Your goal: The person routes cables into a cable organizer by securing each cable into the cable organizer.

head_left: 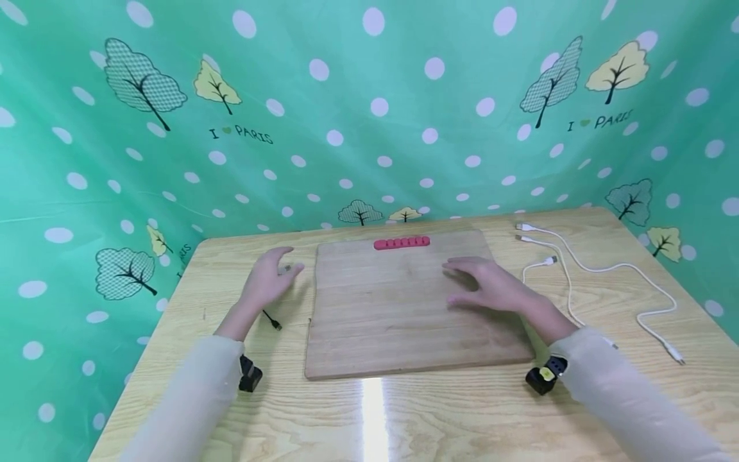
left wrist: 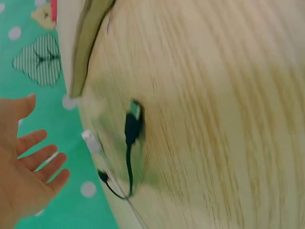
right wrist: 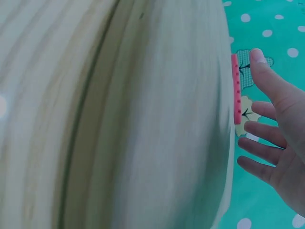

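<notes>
My left hand (head_left: pixel 268 279) hovers left of a wooden board (head_left: pixel 392 308), its fingers relaxed and nothing in them. Beneath it, partly hidden in the head view, lies a short black USB cable (head_left: pixel 272 321). The left wrist view shows that cable's USB plug (left wrist: pixel 133 126) beside a white cable's plug (left wrist: pixel 91 141). Over the board's right part, my right hand (head_left: pixel 485 282) is held with fingers apart from the thumb, gripping nothing. A red notched strip, which looks like a cable holder (head_left: pixel 401 243), sits near the board's far edge.
To the right of the board, on the wooden table (head_left: pixel 450 410), lie a long white cable (head_left: pixel 597 269), a second white cable (head_left: pixel 568 282) and a white USB plug (head_left: pixel 548 261). A green dotted curtain (head_left: pixel 346 83) hangs behind and at both sides.
</notes>
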The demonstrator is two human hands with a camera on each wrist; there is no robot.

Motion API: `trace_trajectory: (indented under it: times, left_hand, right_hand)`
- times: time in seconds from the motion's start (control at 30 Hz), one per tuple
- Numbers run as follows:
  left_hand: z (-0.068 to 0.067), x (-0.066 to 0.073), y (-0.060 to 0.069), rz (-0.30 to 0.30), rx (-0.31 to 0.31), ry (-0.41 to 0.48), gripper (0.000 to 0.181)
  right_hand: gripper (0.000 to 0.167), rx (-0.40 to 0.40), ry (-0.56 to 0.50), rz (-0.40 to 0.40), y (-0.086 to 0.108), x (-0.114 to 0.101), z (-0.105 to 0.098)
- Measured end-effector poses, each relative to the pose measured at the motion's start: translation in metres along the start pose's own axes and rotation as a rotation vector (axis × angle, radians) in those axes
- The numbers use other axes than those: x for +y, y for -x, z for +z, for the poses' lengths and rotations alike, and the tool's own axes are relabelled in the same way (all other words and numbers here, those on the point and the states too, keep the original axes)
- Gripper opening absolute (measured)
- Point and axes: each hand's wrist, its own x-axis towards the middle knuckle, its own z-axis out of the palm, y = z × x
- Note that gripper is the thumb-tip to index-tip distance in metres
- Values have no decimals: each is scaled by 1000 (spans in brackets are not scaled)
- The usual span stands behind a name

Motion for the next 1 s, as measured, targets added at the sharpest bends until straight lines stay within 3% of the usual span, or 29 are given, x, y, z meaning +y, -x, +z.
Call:
trace_trajectory:
  times: [0.13,0.3,0.53,0.73,1.0]
  left_hand:
    - [-6,-11,-4,-67,1,14,58]
    - [-12,-21,-10,-110,5,-15,55]
    - [-17,-33,-16,-157,-50,-121,52]
    - [-17,-38,-23,-221,-79,-114,49]
    - [-14,-46,-25,-272,-24,-110,40]
  right_hand:
    - [69,7,-20,15,-4,-7,1]
    - [66,39,-20,-5,-11,-16,4]
    - [63,36,-71,-5,-23,-27,13]
    - [62,26,-108,6,-32,-39,21]
    - [57,13,-125,6,-43,-53,29]
